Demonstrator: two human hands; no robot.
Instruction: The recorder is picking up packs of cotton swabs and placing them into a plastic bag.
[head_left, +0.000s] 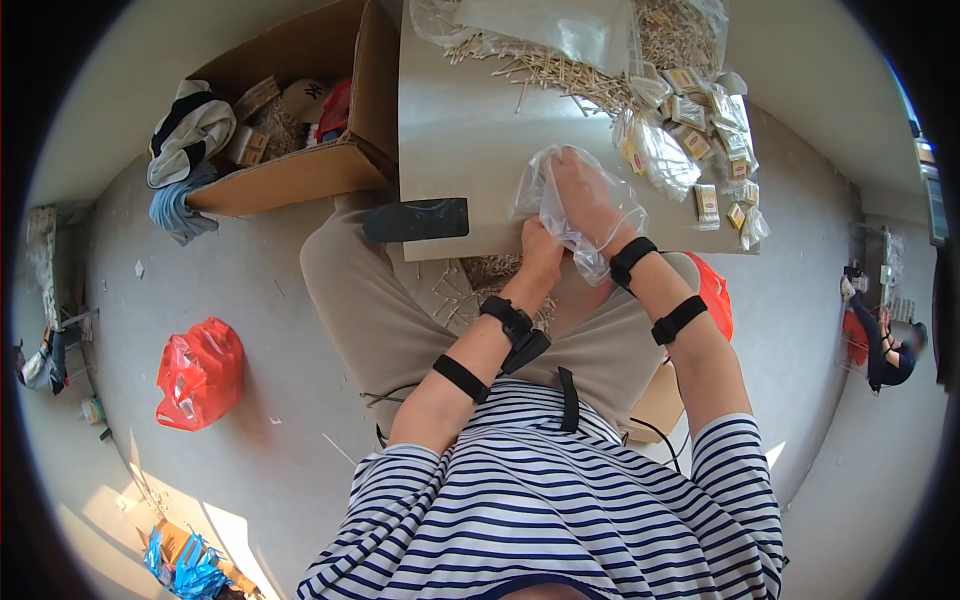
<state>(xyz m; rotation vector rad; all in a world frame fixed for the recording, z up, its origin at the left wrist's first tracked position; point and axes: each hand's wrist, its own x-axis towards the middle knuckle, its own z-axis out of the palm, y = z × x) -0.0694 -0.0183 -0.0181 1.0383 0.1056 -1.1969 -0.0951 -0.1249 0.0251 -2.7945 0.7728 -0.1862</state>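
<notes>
Right hand (585, 195) inside clear plastic bag (560, 215), spreading it; left hand (543, 252) pinches bag mouth at near desk (450, 140) edge (toothpick pile (560, 70) far).

Red plastic bag (200, 372) on floor; open cardboard box (300, 170) beside table
</notes>
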